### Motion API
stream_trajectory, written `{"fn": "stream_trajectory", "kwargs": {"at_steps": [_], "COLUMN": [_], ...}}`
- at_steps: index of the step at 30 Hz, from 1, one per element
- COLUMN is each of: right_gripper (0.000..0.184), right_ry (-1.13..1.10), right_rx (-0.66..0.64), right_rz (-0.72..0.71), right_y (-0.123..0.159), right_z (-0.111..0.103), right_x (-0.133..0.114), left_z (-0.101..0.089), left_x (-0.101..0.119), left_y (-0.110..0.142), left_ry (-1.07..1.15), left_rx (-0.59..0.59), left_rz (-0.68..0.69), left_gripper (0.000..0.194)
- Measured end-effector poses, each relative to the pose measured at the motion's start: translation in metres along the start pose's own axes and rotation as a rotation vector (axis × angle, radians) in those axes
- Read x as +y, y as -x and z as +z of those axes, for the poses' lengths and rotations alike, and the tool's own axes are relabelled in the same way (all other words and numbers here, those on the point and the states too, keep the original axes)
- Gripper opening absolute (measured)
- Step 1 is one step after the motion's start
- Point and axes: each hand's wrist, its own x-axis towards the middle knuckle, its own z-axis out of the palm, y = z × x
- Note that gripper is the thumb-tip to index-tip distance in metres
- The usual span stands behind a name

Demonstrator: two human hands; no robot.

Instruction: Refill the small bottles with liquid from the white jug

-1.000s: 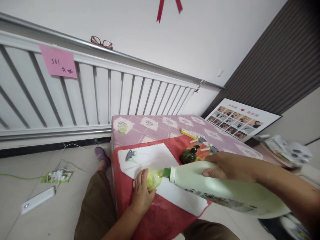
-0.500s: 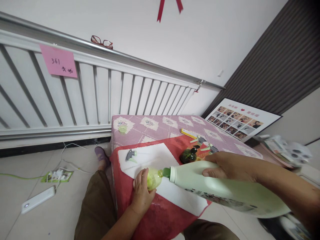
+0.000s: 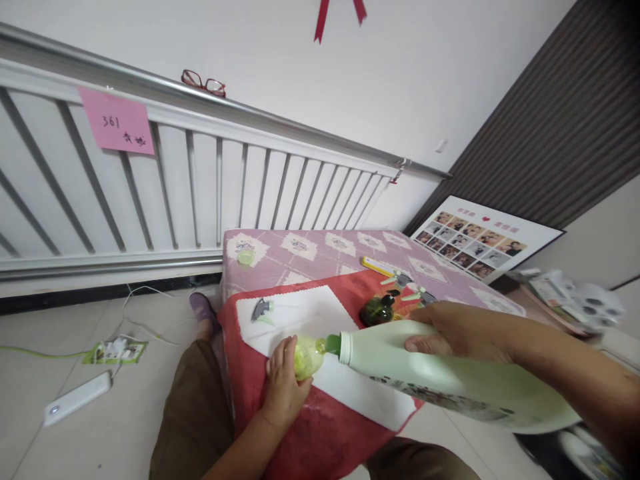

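Observation:
My right hand (image 3: 457,331) grips a large pale green detergent bottle (image 3: 450,377), tipped almost flat with its green neck pointing left. The neck meets the mouth of a small yellow-green bottle (image 3: 307,357), which my left hand (image 3: 284,385) holds on a white sheet (image 3: 300,313) over a red cloth (image 3: 320,433). A grey spray nozzle head (image 3: 261,310) lies on the sheet, up and left of my left hand. A small dark green bottle (image 3: 378,310) stands just beyond the big bottle's shoulder.
The low table carries a pink patterned cover (image 3: 310,247), a yellow pen-like item (image 3: 377,267) and a small green cap (image 3: 245,257). A radiator (image 3: 150,193) with glasses (image 3: 203,84) on top runs behind. A power bank (image 3: 75,399) and cables lie on the floor at left.

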Motion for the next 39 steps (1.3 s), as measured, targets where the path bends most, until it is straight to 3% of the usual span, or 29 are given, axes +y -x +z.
{"fn": "stream_trajectory", "kwargs": {"at_steps": [14, 39], "right_gripper": [0.037, 0.040], "right_ry": [0.032, 0.021], "right_rx": [-0.010, 0.028], "right_rz": [-0.006, -0.014], "right_y": [0.000, -0.005], "right_z": [-0.003, 0.000], "right_x": [-0.006, 0.005], "left_z": [0.000, 0.000], "left_x": [0.000, -0.001], "left_y": [0.001, -0.001], "left_ry": [0.010, -0.008], "left_rx": [0.001, -0.013], "left_rz": [0.001, -0.008], "left_gripper": [0.076, 0.078]}}
